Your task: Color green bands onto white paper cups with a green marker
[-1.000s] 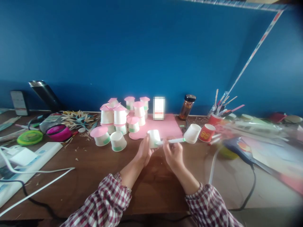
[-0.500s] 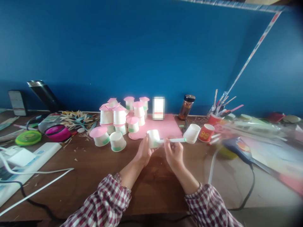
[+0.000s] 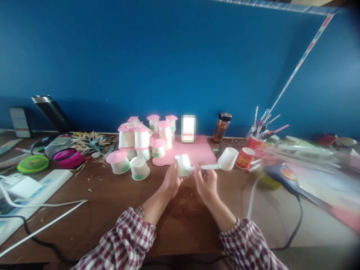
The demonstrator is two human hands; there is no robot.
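Observation:
My left hand (image 3: 170,178) is closed around a white paper cup (image 3: 182,162), which it holds with the mouth facing down, above the table. Between the fingers of my right hand (image 3: 206,181) is a white marker (image 3: 210,167) with a green end. Its tip meets the side of the cup, where a patch of pale green shows. To the left stand several white cups with pink paper cone roofs (image 3: 141,129), some of them stacked, with green patches. One roofless cup (image 3: 140,168) with a green patch is in front of them.
Pink paper (image 3: 197,148) lies behind my hands. Right of it are a white cup (image 3: 228,158), a red cup (image 3: 245,157), a dark-capped bottle (image 3: 222,127) and a glue gun (image 3: 284,179) with a cord. A power strip (image 3: 36,202) with cables lies at the left.
The marker and my right hand have shifted very slightly left, toward the cup. The cup in my left hand is almost still, and the other things stay in place.

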